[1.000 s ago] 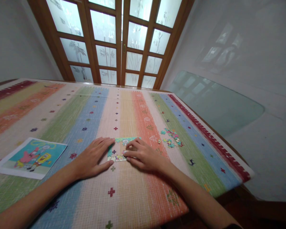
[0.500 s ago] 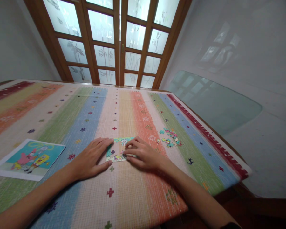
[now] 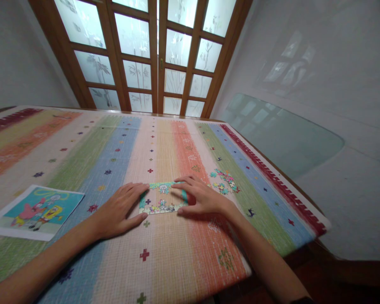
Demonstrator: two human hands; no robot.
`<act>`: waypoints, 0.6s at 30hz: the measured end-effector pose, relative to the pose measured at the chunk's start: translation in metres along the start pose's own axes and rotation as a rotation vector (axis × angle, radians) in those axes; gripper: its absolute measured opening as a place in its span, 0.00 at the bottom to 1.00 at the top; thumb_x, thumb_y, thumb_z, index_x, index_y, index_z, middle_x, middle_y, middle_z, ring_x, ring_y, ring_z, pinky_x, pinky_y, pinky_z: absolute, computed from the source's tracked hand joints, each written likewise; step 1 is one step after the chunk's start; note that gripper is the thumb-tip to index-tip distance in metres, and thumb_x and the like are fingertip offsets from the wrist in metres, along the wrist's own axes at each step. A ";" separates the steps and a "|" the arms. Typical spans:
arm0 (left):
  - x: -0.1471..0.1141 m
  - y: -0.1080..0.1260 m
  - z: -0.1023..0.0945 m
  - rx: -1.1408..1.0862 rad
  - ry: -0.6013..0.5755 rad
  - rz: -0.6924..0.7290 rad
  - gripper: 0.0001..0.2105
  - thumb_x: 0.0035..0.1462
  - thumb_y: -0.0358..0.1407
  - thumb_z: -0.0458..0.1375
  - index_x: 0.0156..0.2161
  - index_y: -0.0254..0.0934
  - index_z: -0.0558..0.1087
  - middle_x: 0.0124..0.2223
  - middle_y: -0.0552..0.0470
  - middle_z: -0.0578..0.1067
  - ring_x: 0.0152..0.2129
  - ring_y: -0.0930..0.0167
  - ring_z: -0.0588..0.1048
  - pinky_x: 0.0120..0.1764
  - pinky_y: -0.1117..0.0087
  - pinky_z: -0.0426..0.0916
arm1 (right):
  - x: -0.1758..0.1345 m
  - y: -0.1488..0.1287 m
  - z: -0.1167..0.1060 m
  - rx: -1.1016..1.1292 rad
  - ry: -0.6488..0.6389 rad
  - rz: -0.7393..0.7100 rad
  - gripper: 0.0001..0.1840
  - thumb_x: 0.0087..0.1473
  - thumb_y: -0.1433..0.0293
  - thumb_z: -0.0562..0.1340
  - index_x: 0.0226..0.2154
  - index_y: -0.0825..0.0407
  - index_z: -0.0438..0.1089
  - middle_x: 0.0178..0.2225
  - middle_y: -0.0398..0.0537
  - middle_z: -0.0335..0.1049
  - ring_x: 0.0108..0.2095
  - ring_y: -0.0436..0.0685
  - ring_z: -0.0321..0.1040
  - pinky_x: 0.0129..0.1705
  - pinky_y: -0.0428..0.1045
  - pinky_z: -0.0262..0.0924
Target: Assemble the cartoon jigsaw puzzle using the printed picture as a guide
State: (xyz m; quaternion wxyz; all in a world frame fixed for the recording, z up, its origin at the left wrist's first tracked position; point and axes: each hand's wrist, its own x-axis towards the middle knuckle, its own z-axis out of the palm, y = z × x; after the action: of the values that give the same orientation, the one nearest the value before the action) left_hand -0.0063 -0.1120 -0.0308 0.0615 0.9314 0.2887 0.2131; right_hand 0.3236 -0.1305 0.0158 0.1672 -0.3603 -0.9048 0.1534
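Observation:
A partly joined jigsaw puzzle [image 3: 160,209] lies on the striped tablecloth between my hands, its edge pieces forming a rectangular frame with the cloth showing through inside. My left hand [image 3: 122,207] rests flat at the puzzle's left side, fingers stretched and thumb apart, touching the border. Over the right side of the frame is my right hand [image 3: 199,196], fingers spread above the pieces and thumb by the lower right corner. No piece shows in its fingers. A pile of loose puzzle pieces [image 3: 223,185] lies to the right, beyond that hand.
A printed picture [image 3: 39,211] of cartoon figures lies on the tablecloth [image 3: 171,253] at the left. Wooden doors with frosted panes [image 3: 155,59] stand behind the table. A pale wall [image 3: 319,76] runs along the right side.
My right hand has moved right and its fingers have spread, uncovering more of the puzzle's lower border and middle. My left hand stays at the left side.

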 end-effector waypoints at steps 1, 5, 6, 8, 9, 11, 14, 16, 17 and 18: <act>0.000 0.000 0.001 -0.001 0.001 0.003 0.31 0.66 0.47 0.55 0.69 0.41 0.54 0.64 0.40 0.71 0.58 0.53 0.71 0.62 0.47 0.64 | -0.001 0.005 -0.004 -0.018 0.034 -0.005 0.29 0.58 0.62 0.71 0.59 0.50 0.69 0.58 0.57 0.69 0.59 0.63 0.62 0.62 0.62 0.60; -0.001 -0.002 0.002 -0.011 0.001 0.002 0.31 0.66 0.48 0.55 0.69 0.43 0.54 0.64 0.41 0.70 0.58 0.53 0.71 0.62 0.46 0.64 | -0.016 0.037 -0.028 -0.176 0.205 0.167 0.08 0.63 0.69 0.63 0.43 0.52 0.77 0.46 0.54 0.75 0.49 0.61 0.69 0.56 0.59 0.62; -0.001 -0.002 0.001 -0.013 0.000 0.000 0.31 0.66 0.48 0.55 0.69 0.43 0.54 0.64 0.41 0.70 0.58 0.52 0.70 0.62 0.46 0.64 | -0.023 0.046 -0.035 -0.232 0.229 0.264 0.07 0.62 0.71 0.62 0.40 0.52 0.77 0.43 0.54 0.75 0.47 0.61 0.69 0.53 0.58 0.63; -0.001 -0.001 0.001 -0.016 0.000 0.000 0.31 0.66 0.48 0.55 0.69 0.43 0.54 0.64 0.40 0.71 0.58 0.52 0.70 0.61 0.45 0.65 | -0.038 0.062 -0.047 -0.348 0.235 0.468 0.07 0.59 0.73 0.63 0.35 0.53 0.78 0.39 0.54 0.76 0.45 0.63 0.70 0.49 0.56 0.64; 0.000 -0.001 0.001 -0.015 0.001 0.001 0.31 0.66 0.48 0.55 0.69 0.43 0.54 0.63 0.40 0.71 0.58 0.52 0.70 0.61 0.45 0.65 | -0.045 0.069 -0.051 -0.394 0.202 0.561 0.07 0.57 0.74 0.63 0.35 0.53 0.79 0.38 0.55 0.76 0.44 0.63 0.71 0.47 0.55 0.64; 0.000 -0.001 0.000 -0.008 0.003 0.007 0.31 0.66 0.48 0.55 0.69 0.42 0.53 0.63 0.40 0.71 0.58 0.52 0.71 0.61 0.45 0.65 | -0.058 0.080 -0.058 -0.452 0.114 0.700 0.07 0.56 0.74 0.64 0.33 0.53 0.80 0.37 0.56 0.77 0.43 0.63 0.72 0.45 0.54 0.64; 0.000 -0.001 0.000 0.009 -0.003 0.013 0.30 0.67 0.48 0.54 0.68 0.41 0.53 0.63 0.39 0.70 0.58 0.52 0.71 0.61 0.45 0.65 | -0.069 0.088 -0.063 -0.431 0.007 0.776 0.08 0.54 0.74 0.65 0.34 0.53 0.81 0.37 0.55 0.79 0.42 0.62 0.73 0.45 0.52 0.64; 0.000 -0.001 0.001 0.014 -0.007 0.018 0.30 0.67 0.48 0.54 0.68 0.41 0.53 0.63 0.39 0.71 0.58 0.52 0.70 0.61 0.45 0.65 | -0.070 0.090 -0.064 -0.401 -0.026 0.786 0.08 0.54 0.74 0.65 0.34 0.53 0.82 0.37 0.55 0.80 0.41 0.61 0.74 0.43 0.51 0.64; 0.000 -0.001 0.001 0.015 -0.006 0.019 0.30 0.67 0.48 0.54 0.68 0.41 0.53 0.63 0.39 0.71 0.58 0.52 0.70 0.61 0.45 0.65 | -0.069 0.090 -0.064 -0.390 -0.032 0.789 0.08 0.54 0.74 0.65 0.34 0.53 0.82 0.37 0.55 0.80 0.40 0.61 0.75 0.43 0.50 0.64; 0.000 -0.001 0.001 0.015 -0.004 0.019 0.30 0.67 0.48 0.54 0.68 0.41 0.53 0.63 0.39 0.71 0.58 0.52 0.70 0.61 0.45 0.65 | -0.069 0.090 -0.064 -0.377 -0.033 0.793 0.08 0.54 0.73 0.65 0.33 0.53 0.81 0.36 0.54 0.80 0.39 0.60 0.75 0.41 0.50 0.64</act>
State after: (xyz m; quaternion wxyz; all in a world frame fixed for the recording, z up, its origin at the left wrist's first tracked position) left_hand -0.0064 -0.1112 -0.0320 0.0532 0.9349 0.2812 0.2098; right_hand 0.4513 -0.1062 0.0246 0.0123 -0.7014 -0.7113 0.0435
